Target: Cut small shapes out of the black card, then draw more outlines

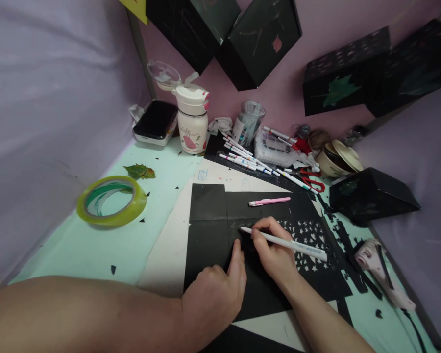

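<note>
A large black paper (206, 245) with fold lines lies on the table, its right part cut through with many small shapes such as stars. My right hand (275, 250) is closed around a white pen (297, 246), whose tip is at faint pale marks near the middle of the paper. Just left of the pen tip, my left hand (218, 291) presses on the paper with its index finger stretched forward and the other fingers curled; nothing shows in it. A pink pen (270, 201) rests on the paper above my right hand.
A roll of yellow tape (136, 211) and a leaf (140, 171) lie left. Behind stand a phone (156, 120), a white bottle (193, 127), a jar (249, 122) and several markers (238, 147). Red scissors (316, 184), a black box (371, 196) and a corded tool (384, 274) are right.
</note>
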`<state>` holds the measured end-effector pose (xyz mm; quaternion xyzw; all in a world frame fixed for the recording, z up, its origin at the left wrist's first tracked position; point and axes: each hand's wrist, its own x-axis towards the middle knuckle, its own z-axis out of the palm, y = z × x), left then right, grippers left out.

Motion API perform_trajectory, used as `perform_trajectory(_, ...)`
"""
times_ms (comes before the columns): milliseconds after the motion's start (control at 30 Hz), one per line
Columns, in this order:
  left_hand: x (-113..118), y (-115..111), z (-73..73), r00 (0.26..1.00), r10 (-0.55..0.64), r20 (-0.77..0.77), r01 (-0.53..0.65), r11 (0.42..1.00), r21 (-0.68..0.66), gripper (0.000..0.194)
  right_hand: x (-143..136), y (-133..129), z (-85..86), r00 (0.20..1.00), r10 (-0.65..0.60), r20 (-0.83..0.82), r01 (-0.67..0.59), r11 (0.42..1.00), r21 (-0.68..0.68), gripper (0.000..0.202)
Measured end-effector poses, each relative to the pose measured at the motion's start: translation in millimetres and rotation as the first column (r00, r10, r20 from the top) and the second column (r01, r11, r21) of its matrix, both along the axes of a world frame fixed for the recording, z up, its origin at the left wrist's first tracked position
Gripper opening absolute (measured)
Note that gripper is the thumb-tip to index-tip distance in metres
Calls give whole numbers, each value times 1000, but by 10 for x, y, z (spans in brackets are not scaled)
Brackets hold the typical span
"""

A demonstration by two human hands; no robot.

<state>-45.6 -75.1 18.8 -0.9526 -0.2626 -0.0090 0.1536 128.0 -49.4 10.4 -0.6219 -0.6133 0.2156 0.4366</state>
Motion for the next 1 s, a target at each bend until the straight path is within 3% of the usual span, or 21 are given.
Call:
perform_trajectory(200,8,13,17,999,-12,-35,12,1000,1,45,33,6,-42,988,51,-146,-60,996,-58,18)
perform_trajectory(367,-12,2,-36,999,-11,31,10,1000,11,44,14,25,8,999,13,-52,-14,1000,-22,9)
perform_trajectory(700,-48,-3,-63,994,-21,-103,26,998,51,48,26,1,-26,1000,4,-15,-4,1000,-6,8)
perform_trajectory(1000,-34,21,-22,999,-34,-17,35,999,33,49,3,7,-28,999,37,18,-37,999,-1,14)
